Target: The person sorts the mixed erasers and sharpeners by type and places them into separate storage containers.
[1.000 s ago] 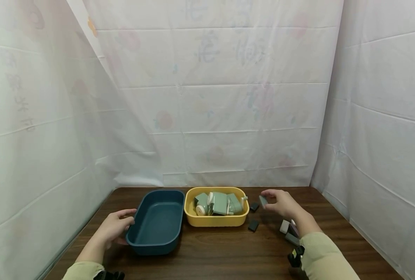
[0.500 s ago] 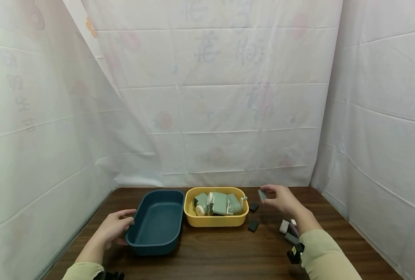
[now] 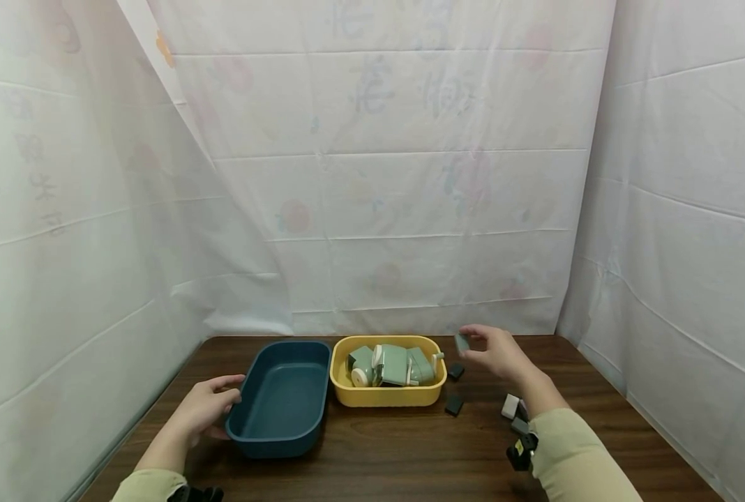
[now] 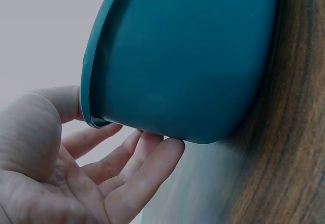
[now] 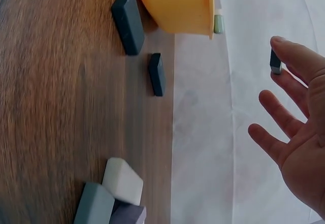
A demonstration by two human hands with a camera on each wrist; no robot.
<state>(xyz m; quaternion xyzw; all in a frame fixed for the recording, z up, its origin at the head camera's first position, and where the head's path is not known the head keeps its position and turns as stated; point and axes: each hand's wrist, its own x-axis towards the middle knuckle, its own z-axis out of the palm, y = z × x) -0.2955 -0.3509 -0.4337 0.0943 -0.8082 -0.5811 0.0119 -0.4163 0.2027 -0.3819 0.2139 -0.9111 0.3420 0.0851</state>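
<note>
My right hand point(image 3: 501, 354) pinches a small grey-green rectangular block point(image 3: 462, 343) between thumb and fingertips, raised to the right of the yellow bin point(image 3: 388, 397). In the right wrist view the block point(image 5: 275, 63) shows edge-on, dark with a pale end, and the other fingers are spread. My left hand point(image 3: 203, 408) holds the left side of a deep blue bin point(image 3: 278, 447), with nothing seen inside. In the left wrist view the thumb is at the bin's rim point(image 4: 91, 94) while the fingertips point(image 4: 175, 145) touch its outer wall.
Pale green toy-like pieces with cream parts point(image 3: 393, 364) fill the yellow bin. Two dark blocks point(image 5: 128, 23) lie beside it on the wooden table point(image 3: 397, 460). Near my right wrist sits a cluster with a white block point(image 5: 122, 181) and a grey one point(image 5: 95, 203). White sheets point(image 3: 385, 209) enclose the table.
My right hand has moved up and slightly left, toward the yellow bin, with the block in its fingers. The left hand and both bins have stayed in place.
</note>
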